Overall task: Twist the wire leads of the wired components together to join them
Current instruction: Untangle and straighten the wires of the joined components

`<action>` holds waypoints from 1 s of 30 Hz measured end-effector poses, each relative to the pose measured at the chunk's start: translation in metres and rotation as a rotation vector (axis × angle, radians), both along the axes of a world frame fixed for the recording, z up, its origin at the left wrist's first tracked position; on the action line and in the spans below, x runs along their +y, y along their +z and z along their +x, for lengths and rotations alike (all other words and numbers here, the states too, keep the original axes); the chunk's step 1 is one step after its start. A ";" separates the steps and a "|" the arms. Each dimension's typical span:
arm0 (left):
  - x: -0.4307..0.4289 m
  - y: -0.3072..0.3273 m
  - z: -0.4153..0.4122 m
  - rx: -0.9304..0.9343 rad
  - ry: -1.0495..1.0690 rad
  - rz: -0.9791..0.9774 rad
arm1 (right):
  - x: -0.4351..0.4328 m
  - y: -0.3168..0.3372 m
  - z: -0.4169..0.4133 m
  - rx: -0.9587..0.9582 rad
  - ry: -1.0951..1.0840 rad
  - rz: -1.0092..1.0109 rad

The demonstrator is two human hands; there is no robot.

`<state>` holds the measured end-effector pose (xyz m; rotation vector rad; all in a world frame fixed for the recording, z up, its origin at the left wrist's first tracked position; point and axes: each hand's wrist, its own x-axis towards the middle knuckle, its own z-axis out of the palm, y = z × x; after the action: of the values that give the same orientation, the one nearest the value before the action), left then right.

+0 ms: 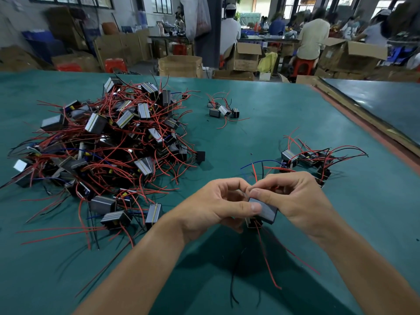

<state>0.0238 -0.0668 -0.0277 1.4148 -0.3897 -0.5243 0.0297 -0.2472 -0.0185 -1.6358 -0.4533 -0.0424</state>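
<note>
Wires dangle nearest the viewer: a red lead (268,267) and a black lead (231,283) hang from a small grey component (264,210) held just above a green table (341,235). The left hand (216,205) grips the component, with its thumb laid flat across the grey face and its fingers curled. The right hand (295,196) is curled too, its thumb and forefinger pinching wire ends (254,173) just above the component. The fingertips of both hands touch there, and a short red tip pokes up between them. Whether the ends are already wound together cannot be told.

Just beyond the right hand lies a small cluster of parts (304,158), its red, black and blue wires looping outward. To the left, a large heap of the same parts (109,142) spreads across the table in a tangle of red wire. Further back, near the middle of the table, sits a smaller group (223,109), well apart from both.

Past the table's far edge stand cardboard boxes (179,65) and red stools (114,64). Beyond them, people (312,35) sit at benches with their backs turned, blurred.
</note>
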 end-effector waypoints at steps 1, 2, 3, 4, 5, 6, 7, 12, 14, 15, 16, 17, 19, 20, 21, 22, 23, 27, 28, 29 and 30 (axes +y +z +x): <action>0.000 0.000 -0.001 -0.006 -0.008 0.002 | -0.001 0.000 0.001 0.010 0.013 0.009; -0.001 0.000 -0.001 -0.011 -0.019 0.007 | -0.001 0.000 0.001 0.017 0.028 0.011; -0.001 0.000 -0.002 -0.015 -0.031 0.012 | -0.002 0.000 0.001 0.023 0.046 0.007; -0.001 0.000 -0.002 -0.018 -0.042 0.018 | -0.003 0.000 0.000 0.028 0.065 -0.002; -0.001 0.001 -0.003 -0.019 -0.052 0.022 | -0.004 0.000 0.000 0.032 0.083 -0.016; -0.001 0.001 -0.004 -0.019 -0.057 0.024 | -0.005 0.000 0.000 0.035 0.098 -0.030; -0.001 0.001 -0.004 -0.020 -0.058 0.027 | -0.006 -0.001 0.000 0.037 0.108 -0.043; -0.003 0.001 -0.004 -0.044 -0.032 0.029 | -0.007 -0.001 0.001 0.015 0.125 -0.110; -0.003 0.000 -0.003 -0.068 -0.016 0.042 | -0.007 -0.001 0.001 0.010 0.131 -0.147; -0.003 0.000 -0.003 -0.074 -0.009 0.046 | -0.008 -0.001 0.001 0.015 0.135 -0.162; -0.004 -0.001 -0.003 -0.073 -0.002 0.044 | -0.009 -0.001 0.001 0.026 0.142 -0.179; -0.004 -0.001 -0.003 -0.072 0.006 0.043 | -0.009 -0.001 0.001 0.039 0.149 -0.197; -0.005 -0.001 -0.001 -0.077 0.040 0.044 | -0.011 0.000 0.001 0.060 0.161 -0.228; -0.005 -0.002 -0.001 -0.078 0.065 0.036 | -0.012 0.000 0.001 0.073 0.166 -0.232; -0.006 -0.002 0.000 -0.073 0.087 0.017 | -0.012 0.000 0.001 0.094 0.170 -0.225; -0.006 -0.003 0.000 -0.063 0.103 -0.009 | -0.012 0.001 0.001 0.120 0.173 -0.212; -0.006 -0.004 0.000 -0.050 0.109 -0.039 | -0.013 0.002 0.001 0.155 0.176 -0.190; -0.008 -0.006 0.001 0.012 0.095 -0.177 | -0.015 0.004 0.003 0.272 0.209 -0.084; -0.008 -0.006 0.001 0.022 0.093 -0.201 | -0.015 0.004 0.004 0.275 0.212 -0.075; -0.009 -0.006 0.001 0.031 0.093 -0.218 | -0.016 0.004 0.004 0.275 0.213 -0.071; -0.009 -0.006 0.001 0.040 0.096 -0.233 | -0.016 0.005 0.004 0.270 0.217 -0.070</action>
<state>0.0253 -0.0761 -0.0339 1.1903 -0.3372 -0.4146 0.0339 -0.2637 -0.0139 -1.6230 -0.4244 0.3559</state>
